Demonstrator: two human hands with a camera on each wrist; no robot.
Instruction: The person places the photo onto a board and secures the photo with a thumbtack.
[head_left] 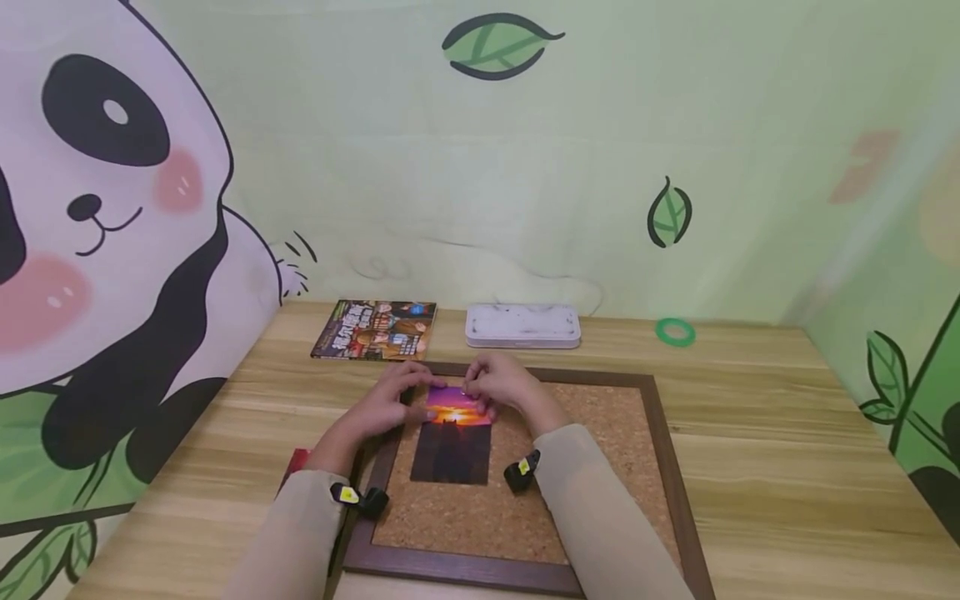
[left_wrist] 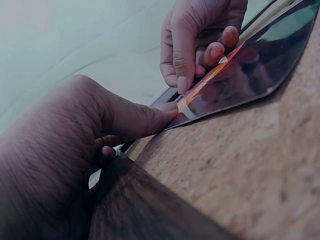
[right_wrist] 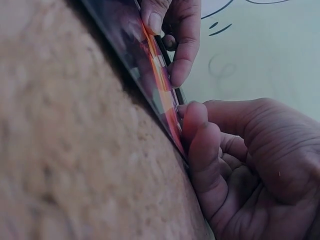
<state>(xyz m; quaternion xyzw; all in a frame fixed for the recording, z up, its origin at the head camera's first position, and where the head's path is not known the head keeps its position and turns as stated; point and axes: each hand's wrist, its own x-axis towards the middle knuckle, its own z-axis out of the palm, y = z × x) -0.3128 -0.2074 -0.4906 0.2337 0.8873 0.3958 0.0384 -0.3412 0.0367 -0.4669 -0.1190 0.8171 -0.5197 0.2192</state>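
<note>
Beyond corkboard: booklet, case; left fingers outstretched on photo, right fingers, hold unclear

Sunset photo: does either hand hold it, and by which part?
The left hand presses the sunset photo at its upper left edge; whether the right hand, near its top, pinches anything cannot be told.

— Where are the two grips?
— The left grip touches the sunset photo at its left edge; the right grip is at its upper right, over the framed corkboard.
— And beyond, on the desk?
— Colourful book, white case, green ring.
</note>
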